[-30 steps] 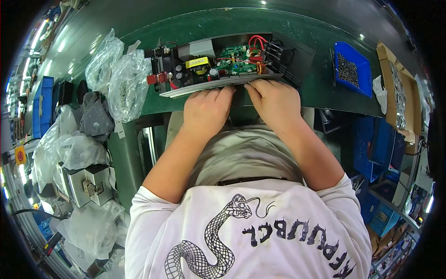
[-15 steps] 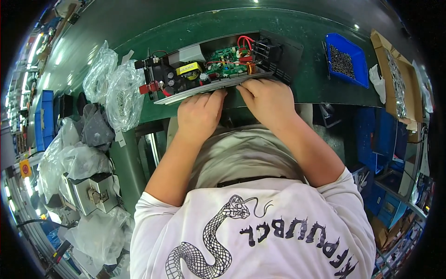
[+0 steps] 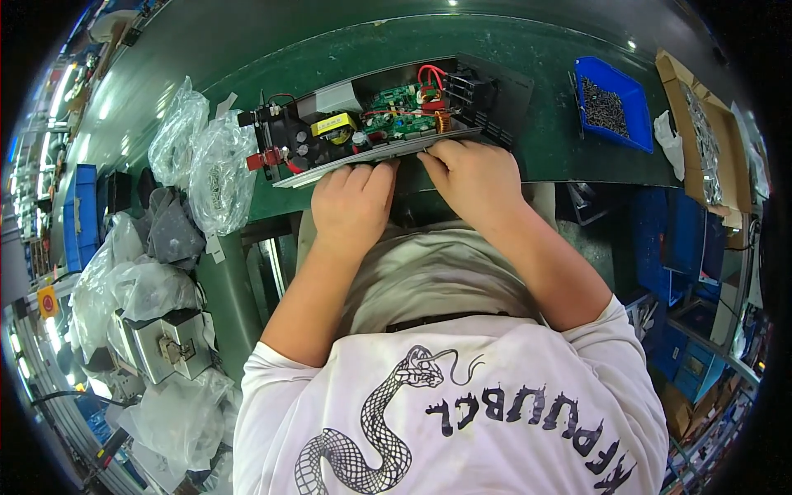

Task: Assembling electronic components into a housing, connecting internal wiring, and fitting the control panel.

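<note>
An electronic unit in an open metal case (image 3: 388, 150) lies on the green workbench, slightly slanted. Inside it show a green circuit board (image 3: 404, 103), a yellow-wrapped transformer (image 3: 333, 125), a copper coil (image 3: 444, 122) and red wires (image 3: 431, 74). Red terminals stick out at its left end. My left hand (image 3: 353, 198) is curled against the near wall of the case, left of its middle. To the right, my right hand (image 3: 477, 173) has thumb and index finger at the same edge. Both hands are closed on the case; the fingertips are partly hidden.
A blue bin (image 3: 610, 107) of small dark screws stands at the right, beside a cardboard box (image 3: 701, 148) with metallic parts. Clear plastic bags (image 3: 221, 169) lie left of the unit. Lower left, more bags surround a silvery metal box (image 3: 169, 346).
The view has shifted very slightly. My left hand has moved a little to the left along the case edge; the right hand keeps nearly the same place.
</note>
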The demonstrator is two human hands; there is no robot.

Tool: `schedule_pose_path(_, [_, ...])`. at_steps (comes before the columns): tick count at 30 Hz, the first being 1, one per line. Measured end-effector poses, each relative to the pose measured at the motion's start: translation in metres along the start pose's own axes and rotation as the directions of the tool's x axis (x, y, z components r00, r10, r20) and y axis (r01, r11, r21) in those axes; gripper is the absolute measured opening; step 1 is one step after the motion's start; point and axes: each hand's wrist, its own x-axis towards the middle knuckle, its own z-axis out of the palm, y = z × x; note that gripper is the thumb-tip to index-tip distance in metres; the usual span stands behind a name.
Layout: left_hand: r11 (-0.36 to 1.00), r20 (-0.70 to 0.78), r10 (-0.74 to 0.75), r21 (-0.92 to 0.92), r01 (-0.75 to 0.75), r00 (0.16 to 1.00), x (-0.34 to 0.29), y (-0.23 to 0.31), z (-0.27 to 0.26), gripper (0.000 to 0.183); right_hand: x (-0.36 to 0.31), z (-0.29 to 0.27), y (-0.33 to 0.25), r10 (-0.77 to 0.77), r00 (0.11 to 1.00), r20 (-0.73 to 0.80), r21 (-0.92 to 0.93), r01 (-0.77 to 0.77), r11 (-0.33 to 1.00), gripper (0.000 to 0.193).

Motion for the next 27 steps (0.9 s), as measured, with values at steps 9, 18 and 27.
schedule_pose_path(9, [0.984, -0.158, -0.154, 0.061, 0.165, 0.975, 0.011, 0.002, -0.006, 0.039, 0.001, -0.003, 0.000, 0.034, 0.999, 0.035, -0.053, -0.032, 0.998, 0.027])
schedule_pose_path(18, [0.980, -0.048, -0.194, 0.037, 0.196, 0.980, 0.020, 0.004, -0.011, 0.034, 0.006, -0.012, -0.004, 0.078, 0.995, 0.066, -0.175, -0.065, 0.982, 0.034])
schedule_pose_path(27, [0.978, 0.000, -0.144, -0.154, 0.142, 0.990, 0.001, 0.006, -0.030, 0.029, -0.025, -0.055, -0.018, -0.314, 0.948, -0.055, 0.011, 0.315, 0.949, 0.021])
